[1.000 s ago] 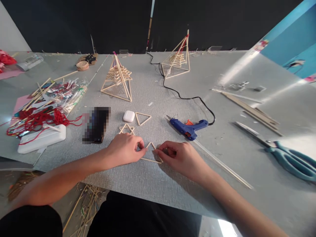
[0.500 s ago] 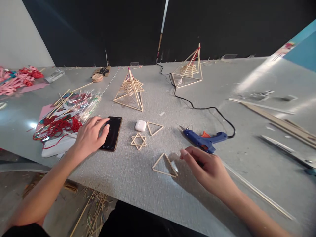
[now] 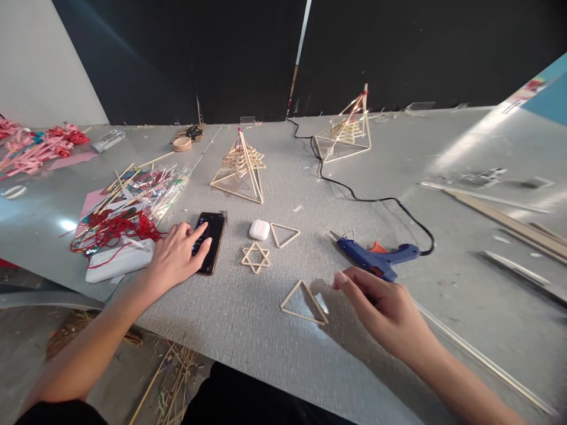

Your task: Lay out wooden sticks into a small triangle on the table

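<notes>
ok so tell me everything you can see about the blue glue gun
The glue gun has a blue, plastic-looking body, an orange trigger and a slim, pointed nozzle aimed left and away from the person. It lies on its side on the gray table, with a black cord leaving the handle. The right hand is close by, partly overlapping its rear end; contact is unclear.

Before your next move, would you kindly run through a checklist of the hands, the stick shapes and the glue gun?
1. Left hand away from the phone: not ok, it is over it.
2. Right hand clear of the near stick triangle: ok, a gap shows.
3. Near stick triangle lying flat: ok.
4. Near stick triangle's corners firmly glued: cannot tell.
5. Stick star apart from that triangle: ok.
6. Blue glue gun hot: cannot tell.
</notes>
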{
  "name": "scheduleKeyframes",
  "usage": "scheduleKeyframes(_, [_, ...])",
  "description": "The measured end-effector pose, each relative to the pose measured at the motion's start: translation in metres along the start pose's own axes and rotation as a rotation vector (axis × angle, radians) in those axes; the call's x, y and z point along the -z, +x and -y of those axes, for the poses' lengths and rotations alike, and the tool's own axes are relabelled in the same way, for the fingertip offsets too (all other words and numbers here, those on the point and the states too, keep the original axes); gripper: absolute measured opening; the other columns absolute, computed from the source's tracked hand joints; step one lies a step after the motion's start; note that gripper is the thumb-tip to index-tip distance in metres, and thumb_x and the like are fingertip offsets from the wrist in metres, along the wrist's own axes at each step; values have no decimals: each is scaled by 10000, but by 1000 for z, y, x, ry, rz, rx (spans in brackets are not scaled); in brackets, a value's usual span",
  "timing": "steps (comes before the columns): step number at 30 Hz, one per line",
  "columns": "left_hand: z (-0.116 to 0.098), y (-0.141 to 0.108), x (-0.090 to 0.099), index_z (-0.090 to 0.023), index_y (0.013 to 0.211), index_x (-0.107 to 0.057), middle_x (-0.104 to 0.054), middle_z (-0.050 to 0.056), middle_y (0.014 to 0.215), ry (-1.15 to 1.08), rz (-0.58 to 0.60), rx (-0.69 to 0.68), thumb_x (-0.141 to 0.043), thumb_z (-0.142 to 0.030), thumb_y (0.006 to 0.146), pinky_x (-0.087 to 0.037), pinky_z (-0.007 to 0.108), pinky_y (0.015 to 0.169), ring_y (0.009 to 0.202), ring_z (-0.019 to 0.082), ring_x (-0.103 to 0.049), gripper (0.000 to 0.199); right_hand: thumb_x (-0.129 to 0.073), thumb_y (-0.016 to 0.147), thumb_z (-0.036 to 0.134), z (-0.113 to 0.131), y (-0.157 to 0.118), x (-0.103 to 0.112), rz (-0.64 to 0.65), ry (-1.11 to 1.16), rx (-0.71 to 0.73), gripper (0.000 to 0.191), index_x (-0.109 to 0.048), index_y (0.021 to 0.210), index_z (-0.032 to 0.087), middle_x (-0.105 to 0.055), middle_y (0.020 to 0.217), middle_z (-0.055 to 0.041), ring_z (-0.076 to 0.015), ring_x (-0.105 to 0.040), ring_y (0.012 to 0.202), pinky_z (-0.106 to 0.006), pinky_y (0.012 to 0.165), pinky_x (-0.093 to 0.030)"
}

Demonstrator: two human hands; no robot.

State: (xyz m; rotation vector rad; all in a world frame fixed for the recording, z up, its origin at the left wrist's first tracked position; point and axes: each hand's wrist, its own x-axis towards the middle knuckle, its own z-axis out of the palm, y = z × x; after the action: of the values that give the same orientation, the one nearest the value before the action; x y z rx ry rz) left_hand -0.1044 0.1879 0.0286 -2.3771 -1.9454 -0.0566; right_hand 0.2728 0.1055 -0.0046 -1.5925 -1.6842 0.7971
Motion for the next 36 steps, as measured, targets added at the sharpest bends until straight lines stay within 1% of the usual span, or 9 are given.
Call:
scheduleKeyframes(5, [-2,1,0,-250,1651,-418,-629,173,1344,-9,17,36,-273,-589,1085,-549,499,895,1219,374,-648,676,-493,1005,691,-6,0,0,-8,2,3,526,-643,798,231,-292,555,74,-115,-274,506,-291,502,-248])
scheduleKeyframes(12, [-20,-3,10,-37,1703,-100,-561,359,1475,13,83,147,-472,-828,917,-512,605,970,1244,517,-636,1175,-481,994,707,-4,1,2,-8,-4,33,546,-639,774,232,-291,539,73,-111,-275,482,-288,476,-234])
scheduleKeyframes(19, [-14,14,23,45,1675,17,-598,376,1375,-186,195,169,-712,-635,754,-476,585,979,1231,538,-610,1357,-570,970,685,15,-3,-5,6,139,-18,485,-675,851,227,-463,587,43,-117,-379,521,-289,501,-315])
scheduleKeyframes(22, [0,11,37,-64,1706,-25,-593,292,1413,-695,375,258,-766,-673,678,-508,526,948,1262,479,-595,1406,-665,927,676,36,-2,-24,203,509,-172,501,-696,1205,261,-744,968,-72,-229,-681,839,-328,607,-537])
scheduleKeyframes(24, [-2,1,45,-144,1694,-147,-602,232,1416,-898,488,240,-683,-722,716,-554,470,856,1172,393,-653,1256,-745,890,638,53,2,-40,334,767,-296,612,-623,1396,315,-720,1362,-119,-308,-698,1195,-447,859,-629])
scheduleKeyframes(28, [-41,-23,46,-183,1641,-222,-563,215,1451,-1190,607,168,-809,-644,668,-550,497,959,1206,354,-642,1227,-742,866,661,87,10,-63,443,1186,-328,678,-583,1433,325,-657,1520,-84,-317,-610,1410,-561,1179,-479])
scheduleKeyframes(30, [-68,-29,40,-186,1644,-195,-566,202,1458,-1172,506,28,-948,-502,558,-481,543,1111,1289,362,-604,1359,-629,891,726,98,12,-65,431,1235,-276,652,-650,1346,260,-726,1411,-112,-340,-643,1355,-549,1148,-494])
scheduleKeyframes(33, [-104,-27,32,-200,1581,-389,-607,186,1435,-1247,385,-106,-964,-452,593,-485,564,1118,1308,386,-599,1170,-553,932,684,102,11,-57,273,1291,-265,585,-679,1294,242,-788,1239,-104,-341,-692,1232,-503,1041,-536])
scheduleKeyframes(36, [-124,-23,30,-223,1519,-513,-676,143,1365,-1516,464,-141,-804,-530,828,-552,487,1033,1226,331,-659,810,-511,916,683,93,14,-45,130,1274,-288,605,-683,1258,215,-798,1102,-110,-342,-724,1084,-476,928,-561])
